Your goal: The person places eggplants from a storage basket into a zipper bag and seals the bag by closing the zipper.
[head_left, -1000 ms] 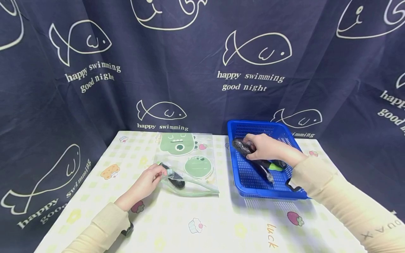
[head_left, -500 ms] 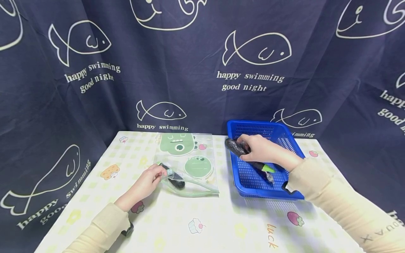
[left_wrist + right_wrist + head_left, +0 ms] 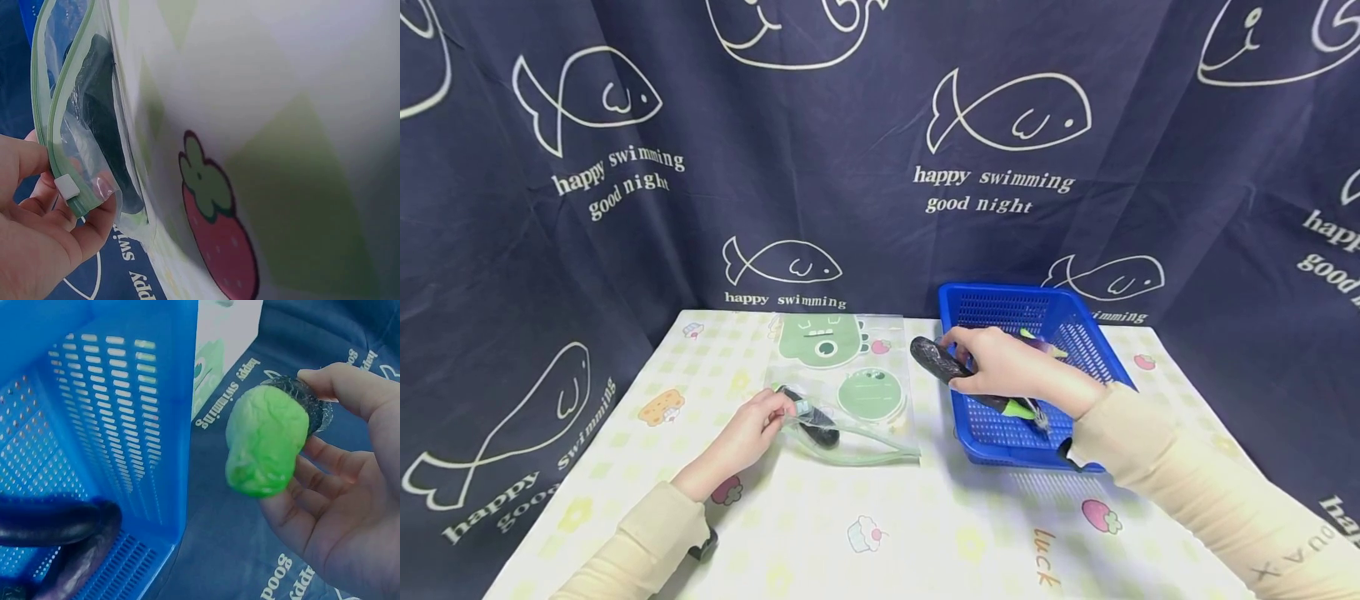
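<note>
My right hand (image 3: 1003, 360) grips a dark eggplant (image 3: 936, 358) wrapped in clear film, held over the left side of the blue basket (image 3: 964, 446). Its bright green stem end (image 3: 269, 440) faces the right wrist camera. More eggplants (image 3: 50, 525) lie inside the basket. On the left, the fingers of my left hand (image 3: 756, 429) pinch the corner of a clear zip bag (image 3: 69, 125) with a green-edged mouth that gapes. A white slider (image 3: 67, 186) sits beside the thumb. Within the bag lies another dark eggplant (image 3: 820, 429), partly covered by the hand and the bag's rim.
The bag rests on a table with a checked, patterned cloth (image 3: 820, 533). Green cartoon prints (image 3: 869, 395) mark the bag. Behind the table hangs a dark blue curtain (image 3: 865, 167) with white fish drawings, close to the basket's back.
My right hand has lifted the eggplant from among the others and carried it left, past the basket's left rim. The left hand and the bag have stayed where they were.
</note>
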Demonstrator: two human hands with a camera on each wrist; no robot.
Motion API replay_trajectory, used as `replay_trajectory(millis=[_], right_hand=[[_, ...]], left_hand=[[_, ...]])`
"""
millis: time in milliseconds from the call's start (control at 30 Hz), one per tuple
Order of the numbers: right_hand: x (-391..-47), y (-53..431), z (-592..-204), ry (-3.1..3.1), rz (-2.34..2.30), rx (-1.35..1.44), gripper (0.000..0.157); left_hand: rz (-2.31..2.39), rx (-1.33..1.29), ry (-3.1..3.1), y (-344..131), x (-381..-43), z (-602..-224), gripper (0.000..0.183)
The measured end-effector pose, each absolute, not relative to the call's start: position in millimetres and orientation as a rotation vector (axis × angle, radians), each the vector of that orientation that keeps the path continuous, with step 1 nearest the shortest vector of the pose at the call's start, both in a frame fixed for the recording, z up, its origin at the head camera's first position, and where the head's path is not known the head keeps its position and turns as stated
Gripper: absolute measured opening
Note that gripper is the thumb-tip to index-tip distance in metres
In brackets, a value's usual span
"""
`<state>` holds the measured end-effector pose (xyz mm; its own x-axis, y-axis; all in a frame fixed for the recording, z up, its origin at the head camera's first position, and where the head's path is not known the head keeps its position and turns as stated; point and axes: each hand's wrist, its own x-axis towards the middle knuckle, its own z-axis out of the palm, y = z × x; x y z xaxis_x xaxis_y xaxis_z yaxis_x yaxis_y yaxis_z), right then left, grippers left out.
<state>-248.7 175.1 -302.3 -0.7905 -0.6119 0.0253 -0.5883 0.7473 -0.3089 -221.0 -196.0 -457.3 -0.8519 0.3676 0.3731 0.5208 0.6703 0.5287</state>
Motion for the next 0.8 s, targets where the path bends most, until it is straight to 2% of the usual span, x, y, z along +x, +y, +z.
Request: replay_trajectory(millis=[800], right_hand=[[-226,142,-324,2.788,-0.609,-1.118,0.044]], left_hand=[[-0.952,-0.690,-2.689,-195,-221,-454,0.025]])
